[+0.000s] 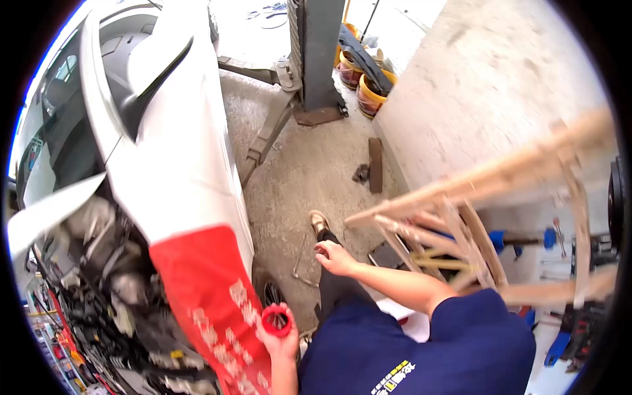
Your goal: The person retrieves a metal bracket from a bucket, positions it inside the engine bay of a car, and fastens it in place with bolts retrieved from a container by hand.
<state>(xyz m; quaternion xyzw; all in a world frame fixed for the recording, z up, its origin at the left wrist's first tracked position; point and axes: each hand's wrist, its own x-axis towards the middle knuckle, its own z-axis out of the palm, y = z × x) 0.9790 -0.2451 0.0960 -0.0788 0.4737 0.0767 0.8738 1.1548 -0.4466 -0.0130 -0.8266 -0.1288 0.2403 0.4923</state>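
Note:
In my left hand is a red hollow round piece, its open top facing up and darker parts showing inside; I cannot make out its exact kind. That hand is beside a red fender cover with white lettering, draped over the side of a white car. The engine bay is exposed at the left. My right hand hangs in front of my body above my leg, fingers loosely bent and apart, with nothing visible in it.
A grey lift post with a lift arm stands ahead. Yellow buckets sit by the wall. A brown block lies on the floor. To the right stand a wooden frame and several tools.

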